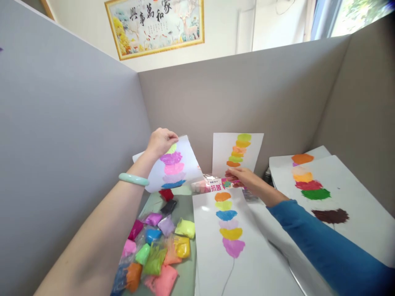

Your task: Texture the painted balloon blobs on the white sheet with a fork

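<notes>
The left hand (160,142) pinches the top edge of a painted sheet (174,164), lifting it off the tabletop (185,205) above the clay packets (157,246); the right hand (243,179) grips a propped sheet (237,153) by its lower edge, steadying it upright against the partition (247,94).

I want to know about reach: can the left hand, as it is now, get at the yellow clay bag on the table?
Probably not at once: the left hand is shut on a painted sheet held up above the table. The yellow clay bag lies uncovered below, so the path is free.
</notes>
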Demonstrator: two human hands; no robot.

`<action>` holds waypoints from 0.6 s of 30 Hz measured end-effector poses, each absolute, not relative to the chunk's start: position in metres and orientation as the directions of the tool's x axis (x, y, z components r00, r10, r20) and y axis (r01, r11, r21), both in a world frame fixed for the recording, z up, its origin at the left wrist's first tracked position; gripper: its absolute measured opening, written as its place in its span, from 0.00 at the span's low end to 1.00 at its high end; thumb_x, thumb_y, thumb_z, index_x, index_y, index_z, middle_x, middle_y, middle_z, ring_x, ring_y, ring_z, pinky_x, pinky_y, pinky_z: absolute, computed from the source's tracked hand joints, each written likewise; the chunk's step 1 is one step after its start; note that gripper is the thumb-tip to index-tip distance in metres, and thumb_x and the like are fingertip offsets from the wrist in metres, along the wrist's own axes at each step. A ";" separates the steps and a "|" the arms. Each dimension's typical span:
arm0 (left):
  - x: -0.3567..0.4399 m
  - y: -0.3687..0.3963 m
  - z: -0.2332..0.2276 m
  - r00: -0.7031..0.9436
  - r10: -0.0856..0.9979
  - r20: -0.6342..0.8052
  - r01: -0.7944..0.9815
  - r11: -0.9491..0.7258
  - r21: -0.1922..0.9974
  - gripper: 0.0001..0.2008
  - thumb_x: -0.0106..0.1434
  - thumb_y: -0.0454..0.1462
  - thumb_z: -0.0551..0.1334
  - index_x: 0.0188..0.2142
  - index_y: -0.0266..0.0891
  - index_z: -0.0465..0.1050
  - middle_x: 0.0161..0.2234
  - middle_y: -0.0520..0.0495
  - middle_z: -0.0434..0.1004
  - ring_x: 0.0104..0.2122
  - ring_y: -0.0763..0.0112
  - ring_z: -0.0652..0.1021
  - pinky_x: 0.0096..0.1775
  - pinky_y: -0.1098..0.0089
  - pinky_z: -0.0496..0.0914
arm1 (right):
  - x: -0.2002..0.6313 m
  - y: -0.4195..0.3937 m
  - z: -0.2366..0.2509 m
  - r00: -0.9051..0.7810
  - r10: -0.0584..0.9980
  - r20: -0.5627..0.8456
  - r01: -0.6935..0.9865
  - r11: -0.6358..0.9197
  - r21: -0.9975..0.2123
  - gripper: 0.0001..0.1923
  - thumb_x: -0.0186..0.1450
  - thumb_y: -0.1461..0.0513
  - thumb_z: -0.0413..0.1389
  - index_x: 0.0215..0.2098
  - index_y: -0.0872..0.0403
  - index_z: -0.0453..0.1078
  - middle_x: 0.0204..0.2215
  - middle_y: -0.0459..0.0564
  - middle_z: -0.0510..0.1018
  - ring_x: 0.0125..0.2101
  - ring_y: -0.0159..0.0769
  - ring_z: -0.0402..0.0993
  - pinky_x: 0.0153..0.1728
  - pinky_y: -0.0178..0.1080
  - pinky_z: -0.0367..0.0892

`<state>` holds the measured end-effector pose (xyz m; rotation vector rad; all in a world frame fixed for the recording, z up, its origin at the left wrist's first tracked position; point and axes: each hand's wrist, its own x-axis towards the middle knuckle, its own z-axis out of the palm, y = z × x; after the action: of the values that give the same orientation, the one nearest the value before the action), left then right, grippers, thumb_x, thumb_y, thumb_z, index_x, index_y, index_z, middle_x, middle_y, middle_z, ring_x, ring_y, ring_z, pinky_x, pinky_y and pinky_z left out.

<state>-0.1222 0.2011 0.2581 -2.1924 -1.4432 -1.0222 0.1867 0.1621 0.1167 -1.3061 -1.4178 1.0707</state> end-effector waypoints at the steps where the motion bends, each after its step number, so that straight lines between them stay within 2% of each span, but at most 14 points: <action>1: -0.124 0.204 0.260 0.215 0.647 0.731 0.903 -0.418 0.105 0.06 0.58 0.36 0.63 0.33 0.42 0.80 0.34 0.49 0.78 0.38 0.65 0.74 0.43 0.67 0.66 | 0.194 0.159 0.116 -0.012 0.999 0.049 0.223 0.051 -0.973 0.16 0.60 0.50 0.56 0.34 0.54 0.75 0.40 0.57 0.79 0.38 0.40 0.76 0.28 0.34 0.69; 5: -0.128 0.218 0.276 0.125 0.598 0.792 0.927 -0.355 0.121 0.09 0.62 0.38 0.60 0.37 0.42 0.80 0.37 0.49 0.78 0.40 0.65 0.75 0.44 0.67 0.65 | 0.222 0.142 0.106 0.059 0.998 0.038 0.246 0.022 -0.969 0.17 0.59 0.51 0.58 0.36 0.55 0.76 0.39 0.57 0.80 0.35 0.39 0.76 0.26 0.34 0.68; 9: -0.121 0.238 0.294 0.194 0.569 0.799 0.939 -0.343 0.016 0.10 0.64 0.38 0.59 0.37 0.44 0.80 0.38 0.49 0.78 0.41 0.64 0.75 0.44 0.67 0.65 | 0.247 0.123 0.087 0.127 0.991 0.049 0.254 0.016 -0.967 0.20 0.58 0.49 0.57 0.37 0.56 0.76 0.38 0.59 0.81 0.31 0.39 0.75 0.25 0.36 0.68; 13: -0.111 0.264 0.291 0.228 0.621 0.750 0.957 -0.283 -0.057 0.09 0.63 0.38 0.59 0.37 0.47 0.80 0.38 0.49 0.79 0.40 0.63 0.75 0.40 0.67 0.65 | 0.266 0.109 0.059 0.197 0.980 0.026 0.214 -0.017 -0.977 0.23 0.55 0.46 0.58 0.36 0.55 0.77 0.37 0.60 0.81 0.31 0.42 0.76 0.26 0.40 0.71; 18: -0.108 0.298 0.263 0.204 0.695 0.689 0.974 -0.213 -0.073 0.10 0.63 0.37 0.59 0.36 0.46 0.80 0.38 0.47 0.78 0.39 0.64 0.76 0.39 0.68 0.65 | 0.279 0.095 0.020 0.158 0.987 -0.031 0.216 -0.065 -0.974 0.25 0.54 0.43 0.56 0.35 0.54 0.78 0.37 0.61 0.81 0.31 0.45 0.76 0.29 0.43 0.72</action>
<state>-0.1085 0.2976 0.2630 -1.9805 -1.5469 -0.7277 0.2785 0.0949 0.0203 -1.4765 -1.2274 1.0149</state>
